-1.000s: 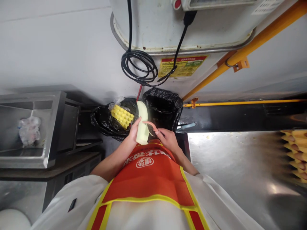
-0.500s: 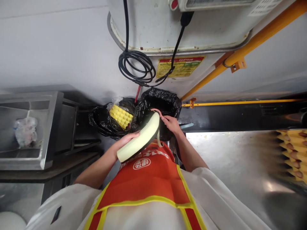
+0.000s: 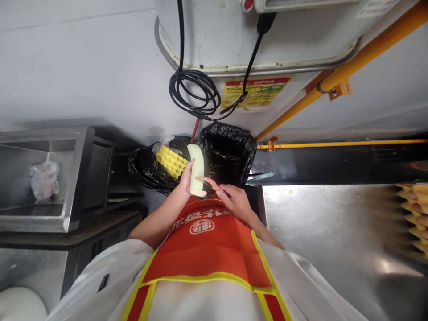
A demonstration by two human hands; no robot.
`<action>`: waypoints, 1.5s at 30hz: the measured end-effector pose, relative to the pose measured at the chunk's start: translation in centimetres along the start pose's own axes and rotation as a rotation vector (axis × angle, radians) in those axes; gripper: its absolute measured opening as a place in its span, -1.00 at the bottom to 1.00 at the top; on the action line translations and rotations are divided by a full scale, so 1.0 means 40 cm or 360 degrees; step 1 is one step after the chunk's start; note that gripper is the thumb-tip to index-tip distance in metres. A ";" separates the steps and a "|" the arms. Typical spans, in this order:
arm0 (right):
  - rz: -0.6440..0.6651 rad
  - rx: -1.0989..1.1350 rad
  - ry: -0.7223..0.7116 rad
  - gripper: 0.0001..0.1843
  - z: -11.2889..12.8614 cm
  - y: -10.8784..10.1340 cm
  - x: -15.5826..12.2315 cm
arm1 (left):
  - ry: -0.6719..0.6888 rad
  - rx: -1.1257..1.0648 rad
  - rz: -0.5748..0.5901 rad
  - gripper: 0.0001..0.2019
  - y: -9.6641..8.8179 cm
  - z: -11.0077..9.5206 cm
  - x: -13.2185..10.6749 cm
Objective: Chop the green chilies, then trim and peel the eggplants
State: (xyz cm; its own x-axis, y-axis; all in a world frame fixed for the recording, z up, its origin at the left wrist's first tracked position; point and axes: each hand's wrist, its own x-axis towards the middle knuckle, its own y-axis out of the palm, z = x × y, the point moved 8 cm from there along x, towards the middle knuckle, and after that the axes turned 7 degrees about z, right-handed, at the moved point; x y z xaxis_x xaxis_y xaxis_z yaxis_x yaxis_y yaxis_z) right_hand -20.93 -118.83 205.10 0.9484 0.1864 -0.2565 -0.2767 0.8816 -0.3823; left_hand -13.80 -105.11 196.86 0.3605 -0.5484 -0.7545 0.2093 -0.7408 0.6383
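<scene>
A long, curved, partly peeled vegetable (image 3: 197,167) with pale green flesh and dark skin along its right side is held nearly upright before the apron. My left hand (image 3: 187,176) wraps round its left side, with the thumb across the pale flesh. My right hand (image 3: 236,199) is closed on the handle of an orange-pink peeler (image 3: 210,182), whose front end lies against or just over the vegetable's lower part. Behind the vegetable stands a bin lined with a black bag (image 3: 245,149). The blade is too small to make out.
Left of the bin, another black bag (image 3: 143,167) holds a yellow egg tray (image 3: 172,162). A steel sink (image 3: 80,178) with a plastic bag (image 3: 45,180) is on the left. At right, a steel counter (image 3: 310,223) bears stacked egg trays (image 3: 414,218). Coiled black cable (image 3: 194,93) hangs above.
The vegetable has swung from a slanted to a near-upright position. My right hand with the peeler has come down from its far end to its near end. The peel strip seen hanging earlier no longer shows.
</scene>
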 end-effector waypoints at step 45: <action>-0.0528 0.0356 0.0486 -0.34 -0.296 -0.122 0.088 | -0.0282 0.0186 0.0192 -0.42 -0.026 0.076 -0.069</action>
State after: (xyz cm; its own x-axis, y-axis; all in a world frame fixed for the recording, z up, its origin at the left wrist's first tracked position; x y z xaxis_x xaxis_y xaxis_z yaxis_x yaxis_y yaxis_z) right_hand -18.05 -127.63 195.55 0.8819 -0.2255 -0.4141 0.1037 0.9495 -0.2962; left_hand -17.75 -104.00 197.81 0.2093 -0.6874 -0.6954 0.0640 -0.7000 0.7112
